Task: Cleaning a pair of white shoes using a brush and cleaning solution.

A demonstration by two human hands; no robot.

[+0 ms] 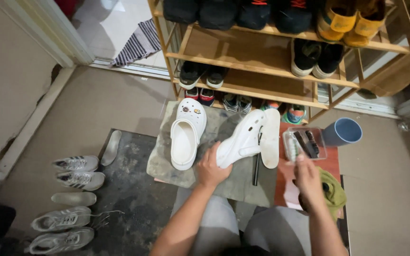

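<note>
The person's left hand is gripping the white moulded foam clog at its heel end, fingers clamped around it, holding it tilted on its side just right of frame centre. Judgement: light, springy foam, smooth and likely a bit slippery if wet; not fragile. The heel rim or strap looks like the firmest place to hold.

The right hand is hovering at the near edge of the clear plastic tray holding brushes, right of centre. It's blurred, so whether its fingers are closed on anything can't be told.

The matching white clog with small charms is lying sole down just left of the held one. Both are sitting over a grey worn mat on a low surface. An olive green cloth is resting at the lower right, and a blue plastic cup is lying beside the tray.

A wooden slatted shoe rack full of shoes is filling the upper frame. Grey sneakers are lining the tiled floor at the lower left.
</note>
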